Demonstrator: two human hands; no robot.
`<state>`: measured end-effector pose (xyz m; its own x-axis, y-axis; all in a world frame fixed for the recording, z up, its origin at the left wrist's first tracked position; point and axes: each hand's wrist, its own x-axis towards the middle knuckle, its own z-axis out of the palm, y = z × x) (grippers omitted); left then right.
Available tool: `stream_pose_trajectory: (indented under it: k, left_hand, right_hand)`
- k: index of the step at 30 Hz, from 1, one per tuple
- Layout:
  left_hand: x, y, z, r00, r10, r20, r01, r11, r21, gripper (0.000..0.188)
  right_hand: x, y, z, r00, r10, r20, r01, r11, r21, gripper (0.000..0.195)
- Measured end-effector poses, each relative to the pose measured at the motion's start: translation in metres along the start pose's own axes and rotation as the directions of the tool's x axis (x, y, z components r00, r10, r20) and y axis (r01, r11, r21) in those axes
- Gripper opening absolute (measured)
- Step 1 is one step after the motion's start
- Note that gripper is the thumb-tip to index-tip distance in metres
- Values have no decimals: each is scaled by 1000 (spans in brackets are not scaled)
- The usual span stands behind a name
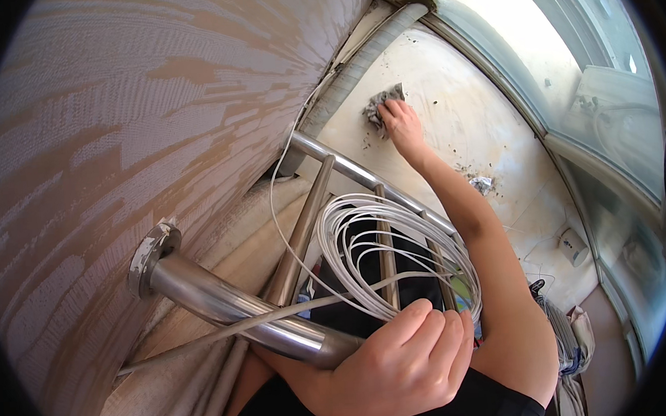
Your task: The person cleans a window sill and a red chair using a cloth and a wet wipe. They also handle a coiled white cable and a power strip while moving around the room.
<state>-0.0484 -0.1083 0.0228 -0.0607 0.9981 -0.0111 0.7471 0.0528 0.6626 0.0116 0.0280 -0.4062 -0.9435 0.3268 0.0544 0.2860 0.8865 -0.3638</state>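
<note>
My right hand (402,125) reaches past the railing and presses a crumpled grey cloth (381,110) onto a stained white ledge (476,125). Dark crumbs of dirt lie scattered around the cloth. Nearer to me, my left hand (400,364) is curled over a stainless steel handrail (248,310). A loose coil of thin white cable (335,248) hangs at the left fingertips, in front of the railing bars (305,227). Whether the left fingers also pinch the coil is hidden.
A wrapped pipe (358,63) runs along the patchy, scraped wall (105,136). Window panes (608,128) border the ledge on the right. A crumpled silvery scrap (481,184) and a white cup-like container (573,247) sit on the ledge. A tied bundle (569,336) stands at right.
</note>
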Motion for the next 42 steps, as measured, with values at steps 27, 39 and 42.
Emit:
stream_pose_trajectory:
  k: [27,39,42]
  left_hand:
    - [5,0,6,980,-3,-200,3,1000,2,23]
    - [4,-2,14,965,36,-260,-25,999,45,21]
    - [4,-2,10,978,28,-205,-23,999,29,20]
  right_hand:
    - [78,81,27,978,206,16,-203,943,264,21]
    - [122,99,11,901,101,-422,-104,994,15,13]
    - [91,15,35,744,665,-60,-497,611,616,18]
